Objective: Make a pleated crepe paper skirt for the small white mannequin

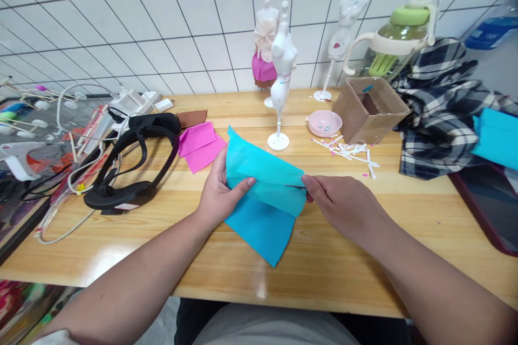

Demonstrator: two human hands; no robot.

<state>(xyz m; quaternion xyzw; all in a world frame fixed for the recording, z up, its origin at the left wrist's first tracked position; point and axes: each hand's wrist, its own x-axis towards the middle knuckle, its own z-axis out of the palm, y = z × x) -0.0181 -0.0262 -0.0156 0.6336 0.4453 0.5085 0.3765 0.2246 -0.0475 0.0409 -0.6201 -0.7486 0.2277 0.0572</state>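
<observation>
A sheet of bright blue crepe paper [263, 164] is held up over the table, with a fold across it and a darker blue lower part hanging beneath. My left hand [222, 186] grips its left side, thumb on the front and fingers behind. At the right edge, the thumb and fingers of my right hand [340, 199] are closed on the paper. A thin dark line runs from those fingers into the sheet; I cannot tell whether it is a slit or a blade. Just beyond the paper stands a white mannequin [281, 64] on a round base.
Pink paper [202, 145] and a black headset [133, 167] lie left. Behind are a dressed mannequin [265, 64] and a third mannequin [340, 38]. To the right are a pink bowl [325, 123], white strips [348, 152], a cardboard box [364, 113], a jug [396, 43] and plaid cloth [424, 145].
</observation>
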